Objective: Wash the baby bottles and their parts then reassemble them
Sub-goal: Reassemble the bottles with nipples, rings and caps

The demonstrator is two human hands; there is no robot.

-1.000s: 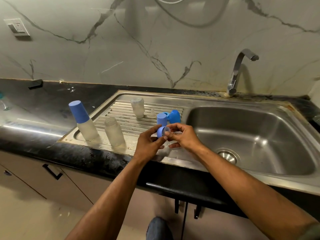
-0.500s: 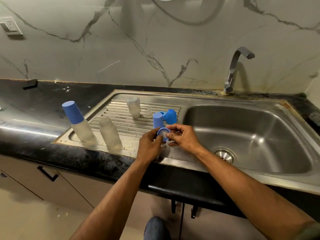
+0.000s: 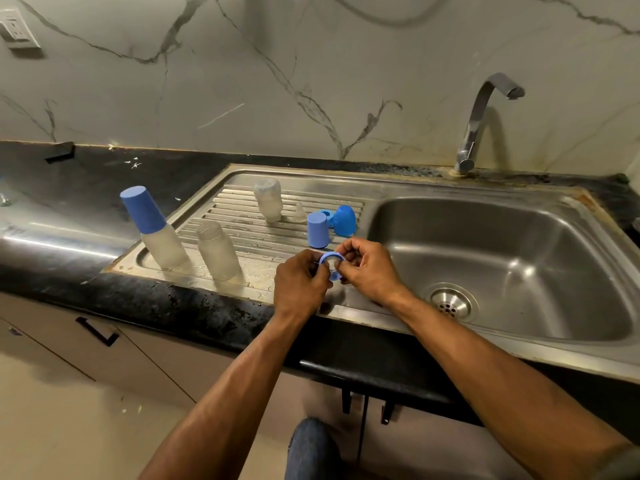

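While both hands (image 3: pixel 341 271) pinch the blue ring (image 3: pixel 331 260), sink edge (image 3: pixel 349 306) lies below

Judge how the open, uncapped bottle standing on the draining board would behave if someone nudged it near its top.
The uncapped bottle looks tall and narrow, so it would probably tip rather than slide. It appears empty, frosted plastic, likely light and not brittle. The draining board is ribbed and seems wet, so once down, it may roll or skid.
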